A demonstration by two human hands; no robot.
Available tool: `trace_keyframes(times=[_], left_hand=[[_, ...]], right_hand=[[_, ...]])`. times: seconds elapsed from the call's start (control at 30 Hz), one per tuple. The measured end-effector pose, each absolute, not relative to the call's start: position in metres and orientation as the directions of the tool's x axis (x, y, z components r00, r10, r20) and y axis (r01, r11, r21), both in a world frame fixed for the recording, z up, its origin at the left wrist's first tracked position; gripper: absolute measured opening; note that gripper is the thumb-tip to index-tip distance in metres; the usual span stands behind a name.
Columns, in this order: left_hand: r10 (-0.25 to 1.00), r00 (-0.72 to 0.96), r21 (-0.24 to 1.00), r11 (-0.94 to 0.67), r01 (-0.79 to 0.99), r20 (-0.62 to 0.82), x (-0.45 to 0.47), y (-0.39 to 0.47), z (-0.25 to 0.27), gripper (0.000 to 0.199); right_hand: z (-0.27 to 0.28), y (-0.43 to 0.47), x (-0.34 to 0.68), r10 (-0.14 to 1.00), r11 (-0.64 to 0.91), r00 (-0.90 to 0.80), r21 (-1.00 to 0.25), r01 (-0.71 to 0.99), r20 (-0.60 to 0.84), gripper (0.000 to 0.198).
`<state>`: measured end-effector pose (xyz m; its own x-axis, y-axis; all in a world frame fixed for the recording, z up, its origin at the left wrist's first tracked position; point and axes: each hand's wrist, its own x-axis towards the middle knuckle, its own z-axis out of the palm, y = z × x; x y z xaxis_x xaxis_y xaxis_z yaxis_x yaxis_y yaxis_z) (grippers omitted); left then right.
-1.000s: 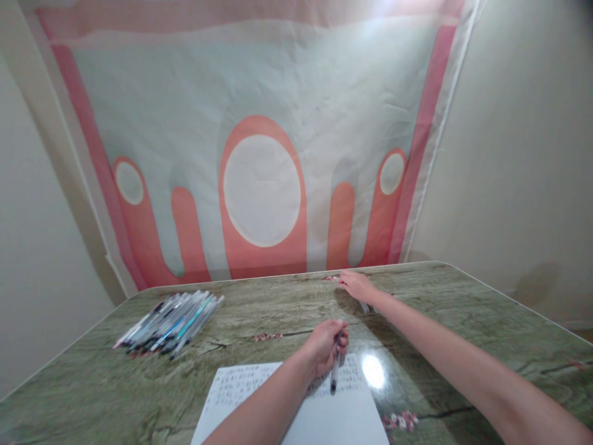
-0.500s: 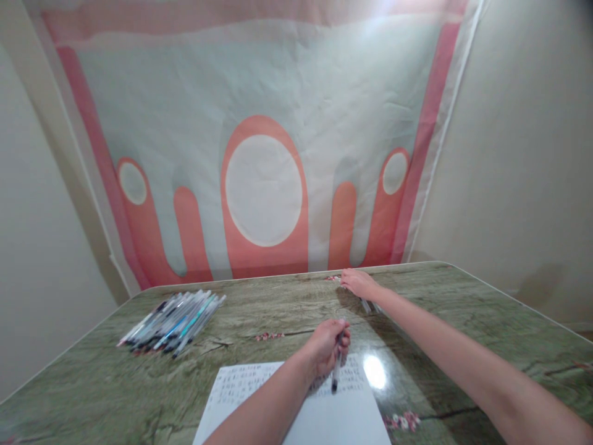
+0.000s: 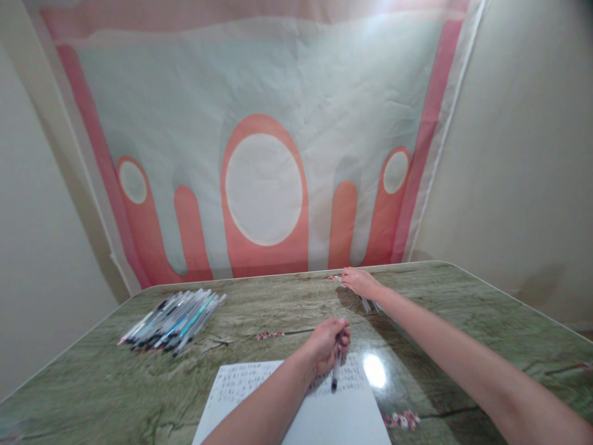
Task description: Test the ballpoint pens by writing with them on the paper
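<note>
My left hand [image 3: 330,346] is closed around a clear pen [image 3: 335,374] with a black tip end, which points down toward me above the paper. The sheet of paper [image 3: 340,420] lies beneath my left forearm, with rows of dark handwriting on its upper part. Near the table's far edge my right hand [image 3: 359,282] is lowered with bent fingers, closed at the far end of a few pens [image 3: 365,305]. Their near ends stick out below the palm; the hand hides the rest.
A wide pile of pens [image 3: 178,318], mostly clear with dark caps and some blue, lies at the table's left. The wood-patterned table [image 3: 88,377] has printed blossoms and a bright light reflection. A pink and grey cloth [image 3: 264,74] hangs behind the far edge.
</note>
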<state>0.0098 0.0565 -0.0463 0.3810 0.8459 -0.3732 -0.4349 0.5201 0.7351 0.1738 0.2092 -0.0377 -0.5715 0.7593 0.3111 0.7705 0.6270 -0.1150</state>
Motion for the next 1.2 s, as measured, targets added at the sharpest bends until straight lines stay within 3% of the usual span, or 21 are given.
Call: trace_keyframes(times=[0.17, 0.27, 0.37, 0.47, 0.8, 1.07, 1.2], left_hand=[[0.861, 0.366, 0.714, 0.501, -0.489, -0.353, 0.010, 0.057, -0.048, 0.010], [0.911, 0.304, 0.689, 0.411, -0.596, -0.280, 0.010, 0.061, -0.049, 0.008], [0.960, 0.197, 0.637, 0.279, -0.719, -0.199, 0.007, 0.066, -0.049, 0.009], [0.981, 0.055, 0.596, 0.158, -0.787, -0.188, 0.004, 0.072, -0.049, 0.008], [0.964, -0.225, 0.643, -0.082, -0.761, -0.143, -0.003, 0.082, -0.049, 0.011], [0.993, -0.012, 0.699, 0.071, -0.711, -0.114, 0.008, 0.069, -0.050, 0.008], [0.995, 0.018, 0.712, 0.084, -0.697, -0.100, 0.012, 0.065, -0.053, 0.008]], right_hand=[[-0.032, 0.192, 0.172, 0.762, 0.626, -0.542, -0.189, 0.757, 0.353, 0.020], [-0.034, 0.167, 0.164, 0.793, 0.603, -0.452, -0.424, 0.676, 0.409, 0.024], [-0.042, 0.129, 0.153, 0.873, 0.456, -0.415, -0.730, 0.509, 0.257, 0.036], [-0.048, 0.090, 0.146, 0.872, 0.315, -0.481, -0.853, 0.416, 0.087, 0.044], [-0.053, 0.066, 0.148, 0.895, 0.229, -0.439, -0.926, 0.300, 0.079, 0.046], [-0.062, 0.076, 0.151, 0.944, 0.287, -0.269, -0.880, 0.377, 0.192, 0.043], [-0.061, 0.079, 0.154, 0.950, 0.303, -0.198, -0.856, 0.418, 0.240, 0.041]])
